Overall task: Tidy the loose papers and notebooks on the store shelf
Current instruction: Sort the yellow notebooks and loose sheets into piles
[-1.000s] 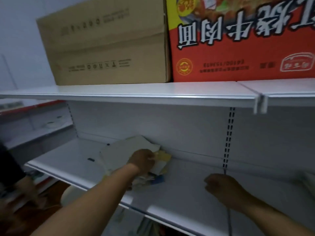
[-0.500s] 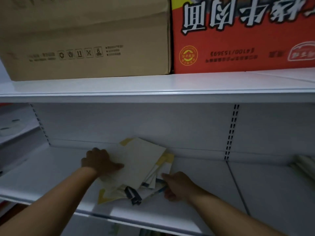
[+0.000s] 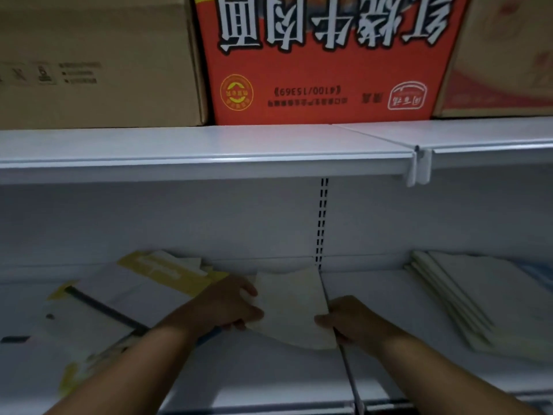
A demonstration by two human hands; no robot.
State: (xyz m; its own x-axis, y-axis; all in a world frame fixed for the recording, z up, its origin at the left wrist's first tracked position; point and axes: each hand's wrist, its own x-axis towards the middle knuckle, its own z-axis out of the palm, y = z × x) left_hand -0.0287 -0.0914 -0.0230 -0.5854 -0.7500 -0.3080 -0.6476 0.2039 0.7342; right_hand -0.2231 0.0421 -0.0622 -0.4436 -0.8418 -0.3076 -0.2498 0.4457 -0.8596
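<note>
Shelf point(image 3: 269, 372): paper point(image 3: 288, 304) between hands point(image 3: 227, 307) point(image 3: 356, 322) (both edges)

red carton point(image 3: 329, 64), top centre: large white upside-down characters 红烧牛肉面 | small line beneath them: 4100/15369 | brown carton point(image 3: 89, 70), upper left: print too blurred to read

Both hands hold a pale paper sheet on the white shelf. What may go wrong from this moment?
1. The pale curved paper sheet, held between the left hand and the right hand, bends, so it may crease.
2. The loose yellow-edged papers lie spread toward the front edge of the white metal shelf; the left forearm might push some off.
</note>
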